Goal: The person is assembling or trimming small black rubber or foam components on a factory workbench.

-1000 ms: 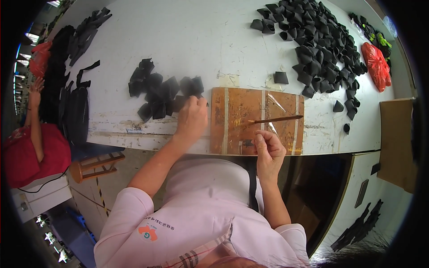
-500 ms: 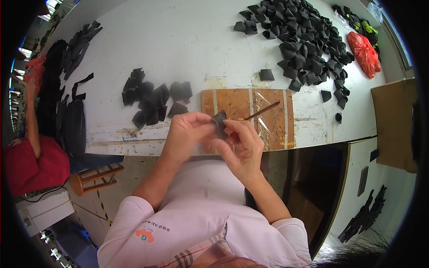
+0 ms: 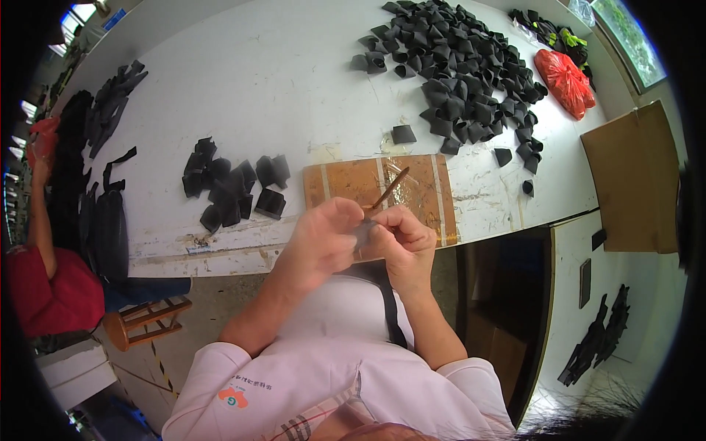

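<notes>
Just over the front edge of the table, my two hands meet at a small dark fabric-like piece (image 3: 363,232). My left hand (image 3: 323,239), slightly blurred, is closed with its fingertips at the piece. The thumb and fingers of my right hand (image 3: 406,239) pinch its other side. Much of the piece is hidden by the fingers. A thin brown stick (image 3: 391,187) slants up from the fingertips above a brown taped board (image 3: 327,180); which hand touches it, I cannot tell. A black strap (image 3: 391,312) hangs below my hands, against my shirt.
Folded black pieces (image 3: 232,187) lie left of the board, and a large heap of them (image 3: 471,81) lies at the far right. Beyond it are a red plastic bag (image 3: 565,82) and a cardboard box (image 3: 632,180). Black strips (image 3: 114,106) lie far left, near another person's red sleeve (image 3: 55,287).
The view has shifted, moving the table leftward in the picture. My hands have closed further around the dark piece. The stick has tilted more upright, and more of the black strap shows.
</notes>
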The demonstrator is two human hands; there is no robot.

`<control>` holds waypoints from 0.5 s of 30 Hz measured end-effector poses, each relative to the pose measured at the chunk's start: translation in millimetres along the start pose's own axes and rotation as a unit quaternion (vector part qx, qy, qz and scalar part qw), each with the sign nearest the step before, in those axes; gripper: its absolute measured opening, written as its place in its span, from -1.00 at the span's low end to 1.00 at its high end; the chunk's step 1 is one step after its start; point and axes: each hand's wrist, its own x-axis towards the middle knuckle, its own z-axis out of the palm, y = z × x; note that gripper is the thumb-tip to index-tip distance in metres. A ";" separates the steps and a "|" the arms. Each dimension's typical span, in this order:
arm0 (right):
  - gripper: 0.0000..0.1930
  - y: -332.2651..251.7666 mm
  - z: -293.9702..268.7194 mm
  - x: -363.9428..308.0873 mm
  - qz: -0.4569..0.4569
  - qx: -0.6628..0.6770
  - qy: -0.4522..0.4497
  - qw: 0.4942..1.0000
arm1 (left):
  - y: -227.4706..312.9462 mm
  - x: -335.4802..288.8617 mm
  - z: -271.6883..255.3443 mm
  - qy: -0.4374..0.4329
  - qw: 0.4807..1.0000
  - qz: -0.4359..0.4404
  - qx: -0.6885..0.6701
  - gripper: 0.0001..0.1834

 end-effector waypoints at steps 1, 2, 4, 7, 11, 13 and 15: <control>-0.98 -5.5 -1.1 1.2 0.086 0.137 -0.019 0.987 | -0.2 0.6 1.2 0.054 0.991 0.035 0.120 -0.78; -0.98 -6.0 -2.1 0.8 0.080 0.135 -0.018 0.987 | -0.8 0.7 2.4 0.107 0.963 0.071 0.237 -0.80; -0.91 -3.7 -4.3 -2.1 0.268 0.420 -0.085 0.863 | -16.6 6.1 -2.0 0.104 0.910 0.180 0.360 -0.81; -0.81 -11.0 -4.5 1.1 0.255 0.369 -0.078 0.890 | -24.1 6.1 14.4 0.100 0.884 0.282 0.359 -0.85; -0.75 -54.8 -8.8 16.6 0.151 0.159 -0.092 0.971 | 10.4 13.9 10.5 -0.105 0.993 0.014 -0.058 -0.84; -0.74 -79.0 -7.1 31.8 0.053 0.100 -0.107 0.988 | 25.9 15.0 30.1 -0.151 0.980 -0.022 -0.130 -0.85; -0.73 -81.7 -16.0 51.0 0.077 0.116 -0.120 0.983 | 38.6 16.3 48.3 -0.155 0.975 -0.057 -0.146 -0.86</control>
